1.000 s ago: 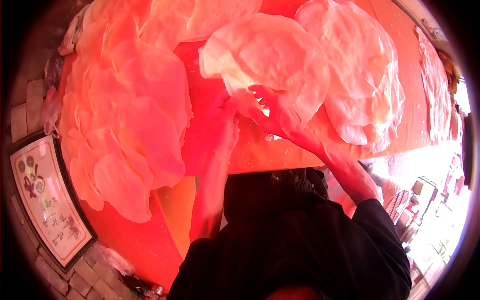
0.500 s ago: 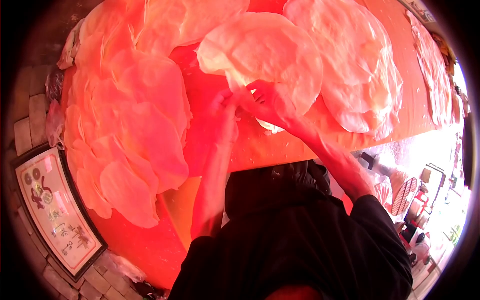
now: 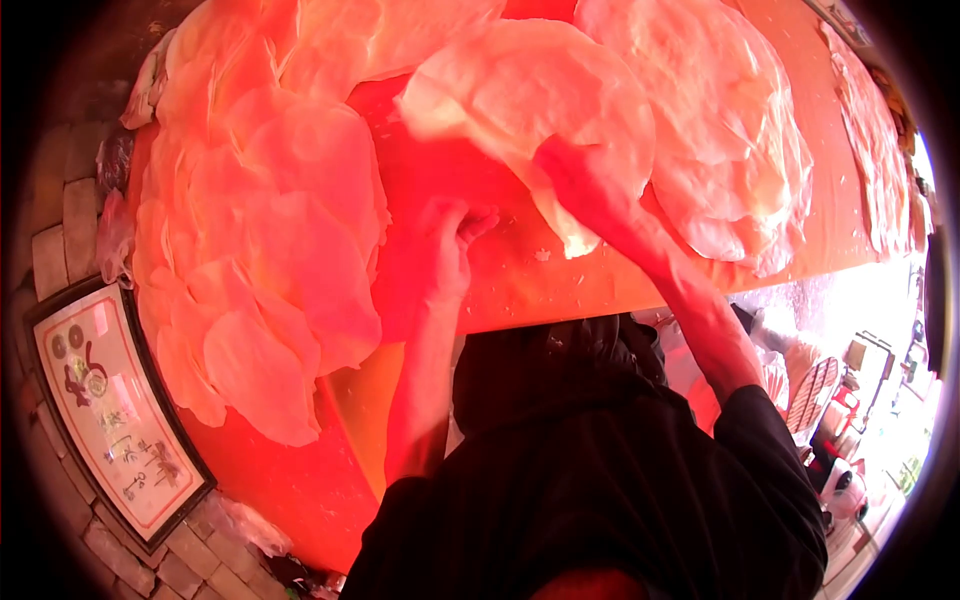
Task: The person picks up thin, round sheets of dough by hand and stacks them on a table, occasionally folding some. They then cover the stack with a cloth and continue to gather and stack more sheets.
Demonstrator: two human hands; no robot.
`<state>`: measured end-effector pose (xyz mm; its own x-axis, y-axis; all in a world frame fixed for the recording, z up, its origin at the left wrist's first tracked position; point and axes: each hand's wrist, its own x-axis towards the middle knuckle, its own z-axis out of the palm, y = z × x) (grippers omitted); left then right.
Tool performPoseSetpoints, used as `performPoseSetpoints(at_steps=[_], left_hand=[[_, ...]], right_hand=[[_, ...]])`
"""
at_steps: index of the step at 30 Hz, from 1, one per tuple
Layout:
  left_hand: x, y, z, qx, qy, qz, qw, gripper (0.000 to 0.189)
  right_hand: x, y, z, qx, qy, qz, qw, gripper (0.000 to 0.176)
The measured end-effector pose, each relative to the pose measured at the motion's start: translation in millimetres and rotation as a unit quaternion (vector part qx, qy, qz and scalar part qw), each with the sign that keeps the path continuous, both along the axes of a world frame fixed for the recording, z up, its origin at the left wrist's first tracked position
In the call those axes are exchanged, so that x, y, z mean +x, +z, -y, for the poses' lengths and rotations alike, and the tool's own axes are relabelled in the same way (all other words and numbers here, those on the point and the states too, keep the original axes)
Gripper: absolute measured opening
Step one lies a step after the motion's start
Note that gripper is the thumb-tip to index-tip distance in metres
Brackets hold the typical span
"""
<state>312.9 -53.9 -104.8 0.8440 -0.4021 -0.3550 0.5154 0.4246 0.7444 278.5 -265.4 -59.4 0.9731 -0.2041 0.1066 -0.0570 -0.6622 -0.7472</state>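
A pale, thin round sheet of dough or flatbread [image 3: 520, 85] lies in front of me, its lower edge uneven and hanging down in a pointed flap [image 3: 575, 235]. My right hand [image 3: 580, 180] is on its lower part, with fingers closed at the sheet; the exact grip is partly hidden by the hand. To the left, my left hand [image 3: 452, 225] hovers over the red table cover [image 3: 500, 290], apart from the sheet. Its fingers are loosely bent with gaps between them, and nothing shows in them.
Overlapping piles of similar sheets lie at left [image 3: 260, 220] and right [image 3: 720, 140], with more sheets [image 3: 870, 140] at the far right. A framed sign with writing [image 3: 125, 415] stands on the brick floor [image 3: 120, 565] at left. Plastic bags [image 3: 250, 525] lie nearby.
My hands were close together at the sheet's lower edge. The left has come away to the left and down; the right has shifted right, and the edge there has changed shape.
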Motion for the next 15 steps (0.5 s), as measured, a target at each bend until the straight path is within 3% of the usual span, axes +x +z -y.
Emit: performPoseSetpoints(at_steps=[8,10,15], left_hand=[[-1,-5,10,0.031,-0.007,0.022,0.999,0.015],[-5,-12,12,0.058,-0.017,0.059,0.996,0.016],[-12,-9,-6,0.026,0.001,0.011,1.000,0.015]], right_hand=[[-11,-13,-37,-0.002,-0.009,-0.009,1.000,0.011],[-11,-23,-34,-0.017,-0.028,-0.003,0.999,0.011],[-11,-5,-1,-0.021,-0.022,0.002,1.000,0.011]])
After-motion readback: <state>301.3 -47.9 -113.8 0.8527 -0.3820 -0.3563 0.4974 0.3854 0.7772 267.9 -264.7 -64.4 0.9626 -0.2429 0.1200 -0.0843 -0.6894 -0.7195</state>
